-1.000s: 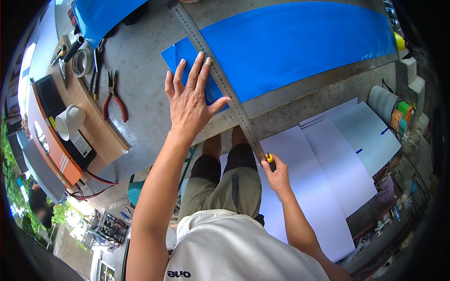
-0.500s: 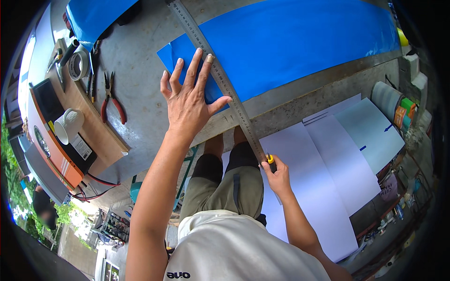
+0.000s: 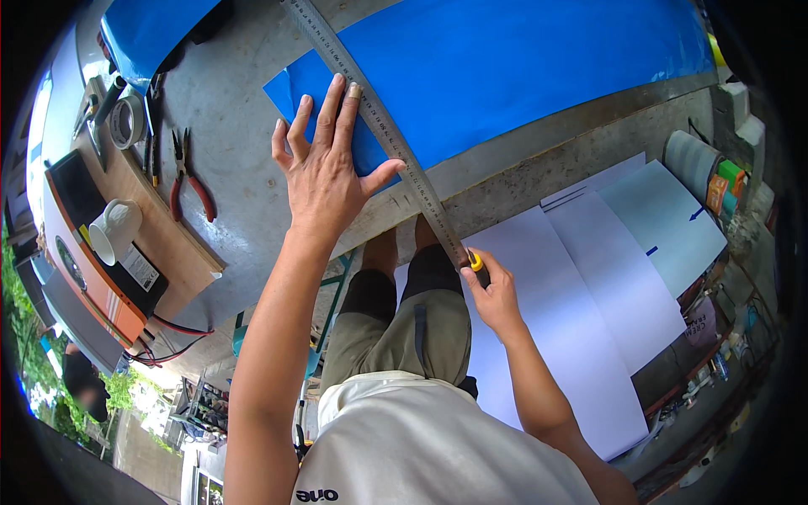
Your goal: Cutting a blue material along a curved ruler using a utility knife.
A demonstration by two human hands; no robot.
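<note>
My left hand [image 3: 326, 181] lies with fingers spread across the corner of a blue sheet [image 3: 505, 71] on the table. Its index fingertip and thumb press on a long steel ruler [image 3: 383, 126], which crosses the sheet aslant and sticks out past the table's near edge. Beside the ruler's near end, beyond that edge, my right hand [image 3: 495, 299] is closed round a yellow-and-black utility knife [image 3: 477, 263]. The fingers hide most of the knife's handle, and I cannot make out its blade.
Red-handled pliers [image 3: 192, 181], a tape roll [image 3: 128, 122] and a white cup [image 3: 115, 231] are to the left. Another blue sheet [image 3: 156, 34] is at the far left. White sheets [image 3: 547, 311] lie below the near edge on the right. A person [image 3: 84, 383] shows at the far left.
The whole view has shifted slightly. My right hand and the ruler's near end appear a little closer to the table edge, and the knife has turned. My left hand keeps its place on the ruler.
</note>
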